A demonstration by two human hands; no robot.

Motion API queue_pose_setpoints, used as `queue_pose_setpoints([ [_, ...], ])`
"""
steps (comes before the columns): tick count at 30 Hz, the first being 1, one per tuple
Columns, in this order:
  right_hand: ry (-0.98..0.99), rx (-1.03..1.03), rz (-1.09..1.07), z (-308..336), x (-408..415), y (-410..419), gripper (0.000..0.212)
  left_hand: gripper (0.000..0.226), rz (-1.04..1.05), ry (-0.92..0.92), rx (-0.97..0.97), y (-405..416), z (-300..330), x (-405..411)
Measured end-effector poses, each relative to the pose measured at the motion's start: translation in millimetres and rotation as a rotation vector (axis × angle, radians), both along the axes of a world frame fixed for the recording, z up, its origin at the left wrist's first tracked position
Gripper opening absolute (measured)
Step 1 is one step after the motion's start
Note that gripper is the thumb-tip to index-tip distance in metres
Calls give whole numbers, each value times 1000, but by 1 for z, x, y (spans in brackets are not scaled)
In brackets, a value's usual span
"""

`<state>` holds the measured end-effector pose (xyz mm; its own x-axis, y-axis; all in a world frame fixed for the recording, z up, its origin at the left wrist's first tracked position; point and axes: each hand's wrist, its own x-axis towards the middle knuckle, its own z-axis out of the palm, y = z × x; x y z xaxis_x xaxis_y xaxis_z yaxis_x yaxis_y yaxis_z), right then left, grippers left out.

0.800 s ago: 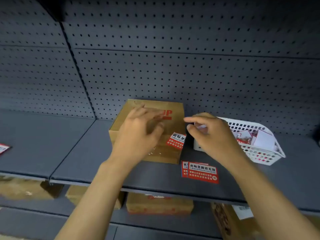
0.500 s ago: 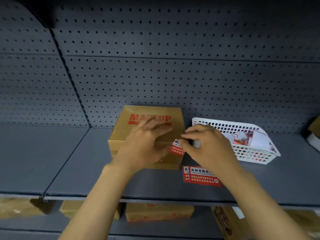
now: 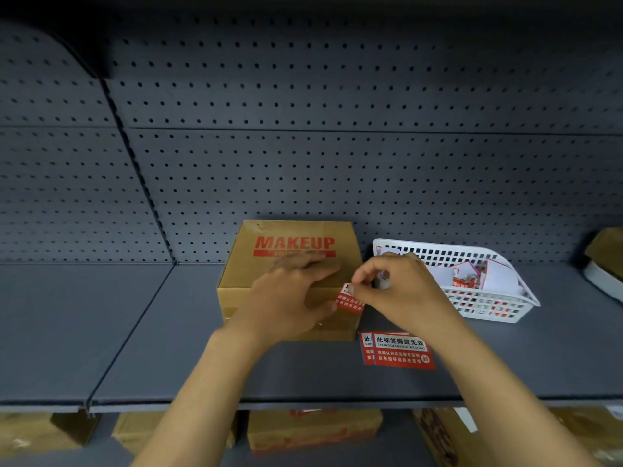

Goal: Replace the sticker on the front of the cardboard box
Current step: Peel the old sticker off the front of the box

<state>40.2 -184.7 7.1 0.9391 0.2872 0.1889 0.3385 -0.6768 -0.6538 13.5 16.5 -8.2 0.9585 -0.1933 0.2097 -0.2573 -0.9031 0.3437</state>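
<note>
A brown cardboard box (image 3: 269, 237) marked MAKEUP in red stands on the grey shelf (image 3: 168, 348). A red and white sticker (image 3: 350, 301) sits on the right part of its front face. My left hand (image 3: 286, 298) lies flat over the box's top front edge and front face, fingers spread. My right hand (image 3: 397, 291) pinches the sticker's upper right corner between thumb and fingertips. Two fresh red stickers (image 3: 401, 350) lie stacked on the shelf just right of the box's front corner.
A white plastic basket (image 3: 499, 311) holding sticker scraps and backing paper stands right of the box. A pegboard wall (image 3: 337, 146) closes the back. More cardboard boxes (image 3: 313, 429) sit on the shelf below. Another object (image 3: 603, 264) lies at the far right.
My right hand moved left from in front of the basket to the sticker and closed its fingertips on the corner. My left hand slid down the box top toward its front edge, uncovering the MAKEUP print.
</note>
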Motion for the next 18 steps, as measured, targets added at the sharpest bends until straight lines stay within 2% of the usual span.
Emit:
queue_pose_setpoints([
  [8, 17, -57, 44, 11, -1, -2, 12, 59, -58, 62, -21, 4, 9, 2],
  [15, -125, -55, 35, 10, -1, -3, 16, 57, -73, 151, -50, 11, 8, 9],
  [18, -147, -180, 76, 10, -1, -2, 44, 57, -80, 135, -57, 12, 7, 10],
])
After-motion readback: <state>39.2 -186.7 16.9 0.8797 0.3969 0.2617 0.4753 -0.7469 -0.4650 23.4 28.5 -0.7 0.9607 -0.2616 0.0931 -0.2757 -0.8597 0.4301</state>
